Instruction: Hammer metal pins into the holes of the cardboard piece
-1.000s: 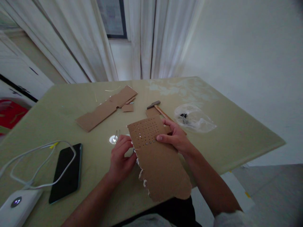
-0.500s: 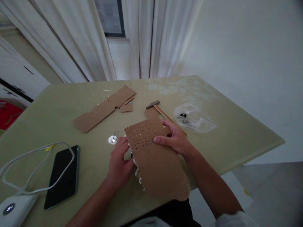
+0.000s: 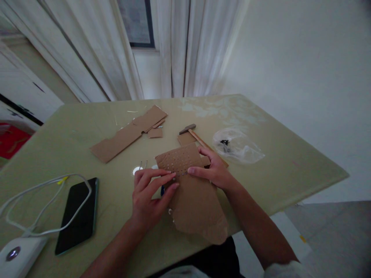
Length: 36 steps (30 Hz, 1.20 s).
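Note:
A brown cardboard sheet (image 3: 197,204) is tilted above the near edge of the table, rows of small holes punched in its upper part. My right hand (image 3: 213,170) grips its right edge, thumb on top and fingers behind. Beside that thumb, several small grey nail heads (image 3: 183,173) sit in a row below the holes. My left hand (image 3: 152,189) reaches over the sheet's left edge. Its fingertips and thumb come together at the left end of that row; whatever is between them is too small to make out. A bit of something dark blue (image 3: 162,190) shows below the left hand.
Behind the sheet lie a hammer (image 3: 199,141), a clear plastic bag (image 3: 239,146) and cardboard strips (image 3: 124,139). Two thin nails (image 3: 143,165) stand on a small white disc (image 3: 136,170). At left are a black phone (image 3: 77,216), a white cable (image 3: 43,179) and a white device (image 3: 21,256).
My left hand has moved from behind the sheet's left edge onto its front, by the nail heads. The sheet has tilted slightly; my right hand keeps its hold.

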Motion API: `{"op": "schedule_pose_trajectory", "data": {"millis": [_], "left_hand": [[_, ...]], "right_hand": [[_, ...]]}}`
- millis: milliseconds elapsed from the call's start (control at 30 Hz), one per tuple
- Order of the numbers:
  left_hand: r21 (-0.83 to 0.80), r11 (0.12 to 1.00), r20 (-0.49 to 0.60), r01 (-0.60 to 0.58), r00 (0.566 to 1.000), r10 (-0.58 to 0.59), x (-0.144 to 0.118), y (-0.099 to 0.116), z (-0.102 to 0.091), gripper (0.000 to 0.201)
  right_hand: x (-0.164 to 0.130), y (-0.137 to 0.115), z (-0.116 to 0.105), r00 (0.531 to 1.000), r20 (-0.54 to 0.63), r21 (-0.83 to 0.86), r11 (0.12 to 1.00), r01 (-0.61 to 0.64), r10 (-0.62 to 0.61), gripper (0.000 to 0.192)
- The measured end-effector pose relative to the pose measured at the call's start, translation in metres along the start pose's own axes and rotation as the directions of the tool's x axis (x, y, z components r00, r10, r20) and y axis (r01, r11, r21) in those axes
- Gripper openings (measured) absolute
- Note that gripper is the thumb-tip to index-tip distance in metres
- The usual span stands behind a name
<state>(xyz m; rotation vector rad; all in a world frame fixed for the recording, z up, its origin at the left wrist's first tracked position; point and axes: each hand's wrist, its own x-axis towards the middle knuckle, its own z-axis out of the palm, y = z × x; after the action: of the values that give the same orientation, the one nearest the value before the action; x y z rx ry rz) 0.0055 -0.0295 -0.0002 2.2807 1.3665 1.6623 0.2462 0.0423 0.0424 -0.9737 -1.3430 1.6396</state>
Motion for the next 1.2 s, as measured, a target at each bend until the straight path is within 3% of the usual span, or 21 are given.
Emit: {"op": "schedule_pose_trajectory", "data": {"millis": [300,533,800,867,933,1000,1067,1200], "left_hand": [[0.006,0.998,-0.021,-0.056,0.998,0.056,0.001,0.001,0.001,0.022],[-0.086,0.993,-0.025,-0.085,0.996,0.083,-0.001,0.0,0.0,0.014],[-0.31,0.95,-0.017,-0.018,1.0,0.013,-0.006,0.001,0.001,0.011],[-0.287,0.958,-0.088,0.029,0.995,-0.056,-0.003,-0.004,-0.002,0.009],[-0.193,0.969,-0.208,0.156,0.958,-0.196,0.004,-0.015,-0.008,0.004],[-0.045,0.912,-0.247,0.409,0.88,-0.406,0.012,-0.031,-0.017,0.013],[0.083,0.781,-0.131,0.619,0.784,-0.607,0.02,-0.049,-0.026,0.025],[0.329,0.662,0.037,0.674,0.691,-0.722,0.024,-0.074,-0.036,0.038]], "right_hand": [[0.0,0.0,0.0,0.999,0.032,-0.086,0.996,0.013,-0.01,0.052],[-0.004,0.0,0.001,0.998,0.058,-0.107,0.994,0.015,-0.008,0.051],[-0.003,0.002,0.003,0.998,0.065,-0.089,0.996,-0.002,0.008,0.05],[-0.002,0.003,0.003,0.999,0.041,-0.067,0.998,0.012,-0.009,0.049],[-0.001,0.003,0.002,1.0,-0.009,-0.036,0.999,0.014,-0.014,0.049],[-0.001,0.004,0.001,0.998,-0.059,-0.007,1.0,0.008,-0.008,0.052],[-0.002,0.004,0.001,0.996,-0.088,0.017,1.0,0.003,-0.001,0.055],[-0.001,0.004,0.001,0.995,-0.102,0.024,1.0,0.016,-0.013,0.054]]}}
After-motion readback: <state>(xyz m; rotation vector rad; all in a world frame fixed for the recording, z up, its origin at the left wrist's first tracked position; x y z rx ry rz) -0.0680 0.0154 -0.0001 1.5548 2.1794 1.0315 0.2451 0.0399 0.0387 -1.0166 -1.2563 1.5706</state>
